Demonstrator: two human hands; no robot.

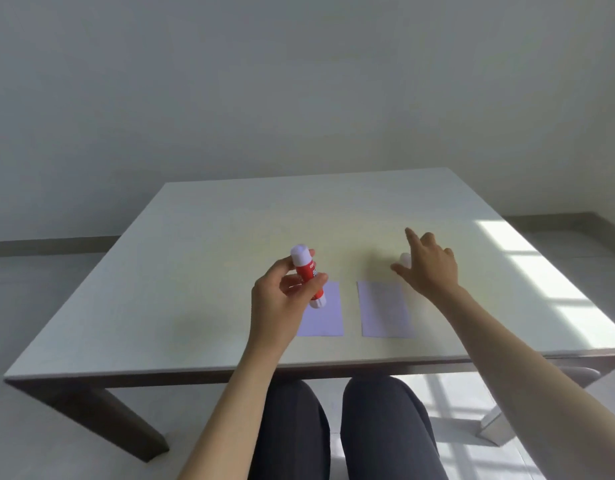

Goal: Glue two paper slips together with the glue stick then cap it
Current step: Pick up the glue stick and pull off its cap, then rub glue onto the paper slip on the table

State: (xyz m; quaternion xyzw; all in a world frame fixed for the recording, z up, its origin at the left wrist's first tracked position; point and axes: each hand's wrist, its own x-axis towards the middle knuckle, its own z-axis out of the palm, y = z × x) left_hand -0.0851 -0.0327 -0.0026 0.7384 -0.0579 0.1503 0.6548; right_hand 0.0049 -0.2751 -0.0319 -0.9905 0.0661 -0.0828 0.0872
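Note:
My left hand (pixel 282 299) holds a red glue stick (pixel 308 273) tilted above the table, with its white top end pointing up and away and its white base toward me. Two pale lilac paper slips lie flat side by side: the left slip (pixel 325 315), partly under my left hand and the stick, and the right slip (pixel 384 310). My right hand (pixel 429 268) hovers beyond the right slip with its fingers spread. A small white cap (pixel 405 259) sits by its thumb. Whether the hand touches the cap is unclear.
The white table (pixel 212 271) has a dark frame and legs, and its front edge is close to my knees. Sunlight falls in a bright patch on the table's right side (pixel 527 271). A plain wall stands behind the table.

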